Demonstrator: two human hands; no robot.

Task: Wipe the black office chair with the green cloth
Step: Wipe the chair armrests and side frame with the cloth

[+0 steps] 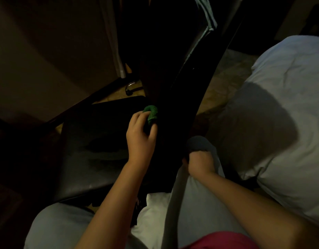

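The black office chair (101,146) stands in front of me in dim light, its seat at the left and its backrest (174,97) rising through the middle of the view. My left hand (139,133) grips the bunched green cloth (151,113) and holds it against the backrest's lower inner side, just above the seat. My right hand (200,162) is curled round the near bottom edge of the backrest, beside my sock-covered foot (200,143). The fingertips of both hands are hidden.
A white pillow and bedding (280,114) fill the right side. My knees in light trousers (61,227) are at the bottom. A dark wall or furniture panel (47,51) stands at the left, with a chrome chair-base part (130,86) on the patterned floor behind.
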